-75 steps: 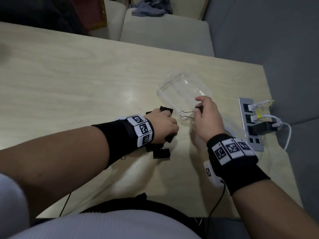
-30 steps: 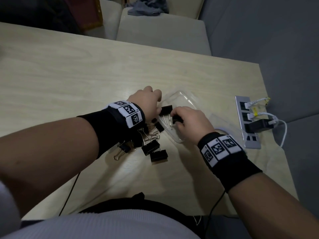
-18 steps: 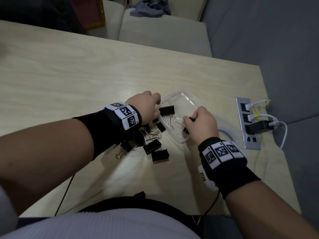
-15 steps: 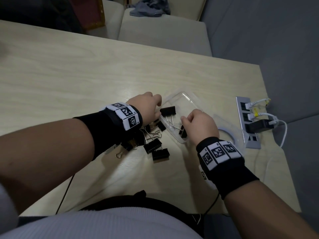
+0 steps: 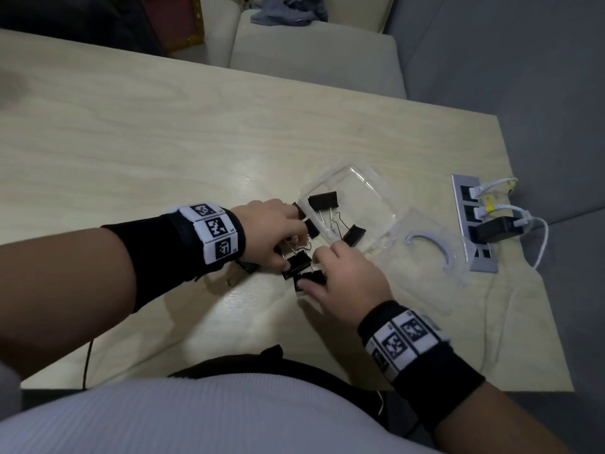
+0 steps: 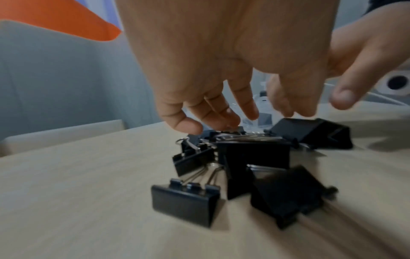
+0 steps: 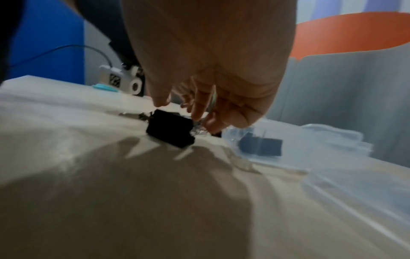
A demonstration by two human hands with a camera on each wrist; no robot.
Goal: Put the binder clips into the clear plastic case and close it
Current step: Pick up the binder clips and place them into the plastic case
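clear plastic case (image 5: 352, 194): open, two clips inside | binder clips (image 5: 296, 262): black, piled beside

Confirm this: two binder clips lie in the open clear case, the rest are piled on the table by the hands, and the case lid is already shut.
Wrong on the lid. In the head view the case lies open, its lid flat on the table beside it. The rest stands: two clips lie in the case, and the pile sits by the left hand and right hand.
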